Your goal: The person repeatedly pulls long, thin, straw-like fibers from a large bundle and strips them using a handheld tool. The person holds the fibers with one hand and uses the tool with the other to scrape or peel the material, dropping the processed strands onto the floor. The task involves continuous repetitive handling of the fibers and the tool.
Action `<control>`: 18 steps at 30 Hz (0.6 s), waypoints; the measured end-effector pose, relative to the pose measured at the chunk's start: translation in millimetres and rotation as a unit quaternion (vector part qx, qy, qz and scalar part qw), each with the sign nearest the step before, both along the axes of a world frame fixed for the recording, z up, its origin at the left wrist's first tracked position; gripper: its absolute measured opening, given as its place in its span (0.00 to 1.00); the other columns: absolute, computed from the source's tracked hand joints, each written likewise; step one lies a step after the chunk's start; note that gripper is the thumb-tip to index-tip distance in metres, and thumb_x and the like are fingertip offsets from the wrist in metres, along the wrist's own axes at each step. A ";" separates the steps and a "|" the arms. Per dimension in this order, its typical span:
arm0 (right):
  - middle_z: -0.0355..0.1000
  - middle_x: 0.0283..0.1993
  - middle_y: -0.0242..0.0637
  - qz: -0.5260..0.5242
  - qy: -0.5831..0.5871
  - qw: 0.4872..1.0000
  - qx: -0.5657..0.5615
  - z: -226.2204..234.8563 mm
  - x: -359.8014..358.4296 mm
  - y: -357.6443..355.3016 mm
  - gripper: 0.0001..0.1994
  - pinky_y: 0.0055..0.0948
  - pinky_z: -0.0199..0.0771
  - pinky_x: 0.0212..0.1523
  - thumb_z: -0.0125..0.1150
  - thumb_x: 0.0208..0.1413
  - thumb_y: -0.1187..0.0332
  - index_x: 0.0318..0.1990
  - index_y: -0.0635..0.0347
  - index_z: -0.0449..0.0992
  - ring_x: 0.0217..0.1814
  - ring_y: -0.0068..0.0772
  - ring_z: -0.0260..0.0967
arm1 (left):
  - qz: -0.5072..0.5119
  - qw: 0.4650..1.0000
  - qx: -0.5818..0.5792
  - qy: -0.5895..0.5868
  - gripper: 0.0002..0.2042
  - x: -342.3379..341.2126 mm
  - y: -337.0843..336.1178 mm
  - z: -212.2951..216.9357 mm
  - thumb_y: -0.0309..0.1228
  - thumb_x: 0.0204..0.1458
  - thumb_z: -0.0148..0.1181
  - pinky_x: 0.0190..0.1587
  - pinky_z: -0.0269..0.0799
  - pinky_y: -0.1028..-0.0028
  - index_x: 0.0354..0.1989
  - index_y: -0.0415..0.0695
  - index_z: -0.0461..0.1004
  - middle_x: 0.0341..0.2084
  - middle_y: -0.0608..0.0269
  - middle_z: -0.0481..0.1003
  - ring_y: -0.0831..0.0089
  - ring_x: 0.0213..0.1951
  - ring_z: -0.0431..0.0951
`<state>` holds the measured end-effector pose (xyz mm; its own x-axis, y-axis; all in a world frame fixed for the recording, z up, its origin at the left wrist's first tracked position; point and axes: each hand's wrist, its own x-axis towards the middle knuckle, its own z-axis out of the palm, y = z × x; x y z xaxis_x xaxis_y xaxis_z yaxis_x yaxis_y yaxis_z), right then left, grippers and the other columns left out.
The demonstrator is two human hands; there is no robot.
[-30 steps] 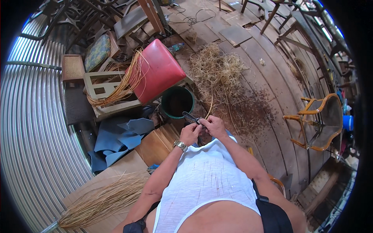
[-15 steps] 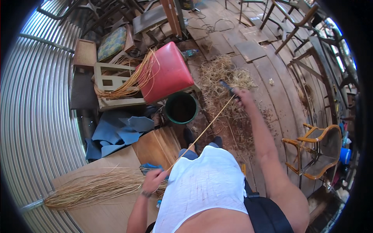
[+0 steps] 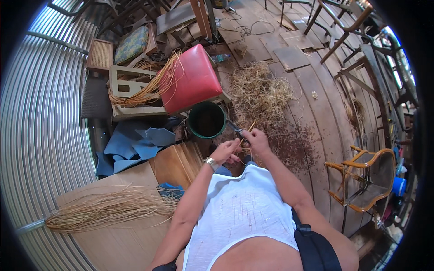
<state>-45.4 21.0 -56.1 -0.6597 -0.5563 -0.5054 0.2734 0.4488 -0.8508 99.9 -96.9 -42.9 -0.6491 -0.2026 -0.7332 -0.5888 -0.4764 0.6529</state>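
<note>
Head view: status on the hands?

Right hand (image 3: pixel 257 141) is gripping a dark hand tool (image 3: pixel 236 128), business end angled up-left toward the green bucket (image 3: pixel 199 135). Can't tell tool type.

And the strand?

Thin tan strand (image 3: pixel 252 125) runs between the hands, one end poking out above the right. Left hand (image 3: pixel 225 152) sits just beside, thumb and finger pinching it, lower fingers loosely curled.

Labels, print?

Plastic bottle (image 3: pixel 221 58) by the red seat (image 3: pixel 192 79): too small to tell. Blue container (image 3: pixel 398 186) far right, same. Watch (image 3: pixel 210 163) on left wrist: dial not legible.

Stock around?

Loose bundle (image 3: pixel 113 210) on the board (image 3: pixel 113 244), lower left. Second bundle (image 3: pixel 156 86) lies across the pale chair frame (image 3: pixel 140 110) and onto the red seat. Shavings pile (image 3: pixel 261 92) on the floor (image 3: pixel 325 122), past the hands. Rattan chair (image 3: pixel 373 180) well apart, right side.
</note>
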 end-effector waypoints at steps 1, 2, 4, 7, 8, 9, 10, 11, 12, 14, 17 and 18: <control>0.68 0.16 0.32 -0.009 -0.023 1.000 0.002 -3.8 6.2 4.0 0.17 0.21 0.60 0.12 0.65 0.54 0.56 0.23 0.57 0.70 0.12 0.20 0.63 | -0.021 0.999 0.026 -0.020 0.22 -8.5 2.7 -8.5 0.46 0.57 0.56 0.29 0.72 0.70 0.43 0.35 0.73 0.32 0.57 0.80 0.67 0.26 0.78; 0.69 0.16 0.33 -0.015 -0.045 0.999 0.002 -7.0 11.3 7.0 0.18 0.22 0.62 0.12 0.66 0.53 0.55 0.23 0.58 0.71 0.13 0.21 0.65 | -0.041 0.994 -0.100 -0.007 0.20 -6.4 6.0 -14.5 0.46 0.57 0.56 0.30 0.71 0.69 0.39 0.36 0.73 0.29 0.56 0.79 0.66 0.25 0.77; 0.70 0.16 0.35 -0.040 -0.068 0.996 0.031 -3.7 7.4 19.9 0.18 0.24 0.64 0.13 0.66 0.52 0.54 0.23 0.59 0.72 0.14 0.23 0.67 | -0.086 0.938 -0.335 0.023 0.19 1.1 24.2 -0.2 0.45 0.56 0.57 0.30 0.70 0.67 0.31 0.37 0.73 0.22 0.55 0.77 0.64 0.25 0.77; 0.68 0.15 0.35 -0.115 -0.056 0.989 0.079 3.7 -59.4 50.3 0.18 0.26 0.63 0.12 0.66 0.52 0.54 0.24 0.60 0.72 0.12 0.24 0.65 | -0.138 0.905 -0.396 0.072 0.17 48.6 24.2 54.8 0.43 0.58 0.56 0.27 0.65 0.63 0.29 0.40 0.72 0.20 0.48 0.70 0.55 0.22 0.71; 0.68 0.15 0.34 -0.156 -0.047 0.984 0.078 -5.1 -101.4 78.6 0.18 0.26 0.62 0.12 0.67 0.52 0.54 0.24 0.59 0.72 0.11 0.24 0.65 | -0.164 0.900 -0.399 0.059 0.16 79.7 20.0 76.4 0.42 0.58 0.55 0.27 0.63 0.62 0.29 0.40 0.72 0.19 0.47 0.68 0.53 0.23 0.68; 0.67 0.15 0.34 -0.177 -0.017 0.981 0.072 -17.3 -145.3 111.7 0.17 0.25 0.60 0.10 0.66 0.52 0.54 0.25 0.59 0.73 0.10 0.24 0.62 | -0.213 0.881 -0.422 -0.004 0.13 120.4 10.2 87.0 0.39 0.57 0.55 0.28 0.66 0.64 0.29 0.40 0.75 0.21 0.50 0.73 0.58 0.24 0.75; 0.68 0.16 0.34 -0.212 -0.011 0.975 0.062 -25.4 -188.8 145.8 0.16 0.23 0.59 0.10 0.66 0.53 0.55 0.27 0.59 0.74 0.10 0.22 0.61 | -0.223 0.854 -0.470 -0.013 0.13 169.3 -1.6 84.2 0.40 0.56 0.56 0.27 0.66 0.64 0.29 0.42 0.75 0.21 0.51 0.74 0.57 0.25 0.75; 0.68 0.16 0.34 -0.242 -0.003 0.969 0.041 -11.6 -212.1 169.1 0.16 0.22 0.59 0.10 0.66 0.53 0.55 0.28 0.59 0.73 0.10 0.21 0.61 | -0.280 0.820 -0.486 -0.114 0.13 218.7 -18.0 82.6 0.41 0.56 0.57 0.28 0.68 0.64 0.30 0.43 0.77 0.23 0.51 0.75 0.58 0.25 0.75; 0.68 0.16 0.34 -0.267 0.004 0.964 0.016 10.0 -226.4 178.5 0.16 0.21 0.58 0.09 0.66 0.53 0.55 0.28 0.60 0.73 0.10 0.20 0.60 | -0.283 0.804 -0.500 -0.155 0.13 262.2 -27.5 81.7 0.42 0.56 0.56 0.29 0.69 0.63 0.31 0.45 0.77 0.23 0.51 0.76 0.58 0.26 0.77; 0.68 0.16 0.34 -0.216 0.013 0.975 0.046 33.6 -219.1 163.6 0.16 0.21 0.57 0.09 0.65 0.53 0.55 0.28 0.60 0.73 0.10 0.20 0.60 | -0.307 0.818 -0.412 -0.258 0.15 340.4 -43.6 46.3 0.44 0.56 0.56 0.37 0.72 0.61 0.42 0.46 0.76 0.32 0.47 0.78 0.53 0.36 0.79; 0.67 0.16 0.33 -0.145 0.016 0.988 0.041 27.1 -166.9 135.9 0.15 0.21 0.55 0.08 0.65 0.54 0.56 0.28 0.59 0.72 0.10 0.19 0.59 | -0.267 0.805 -0.483 -0.219 0.26 316.7 -44.8 17.2 0.48 0.55 0.56 0.47 0.72 0.59 0.56 0.44 0.69 0.43 0.42 0.76 0.49 0.46 0.77; 0.68 0.16 0.33 -0.134 0.003 0.990 0.037 19.6 -145.4 122.6 0.15 0.21 0.55 0.08 0.64 0.54 0.56 0.28 0.59 0.72 0.10 0.19 0.59 | -0.237 0.825 -0.425 -0.288 0.38 265.5 -42.5 29.1 0.54 0.54 0.55 0.61 0.61 0.60 0.64 0.36 0.57 0.60 0.37 0.63 0.48 0.61 0.64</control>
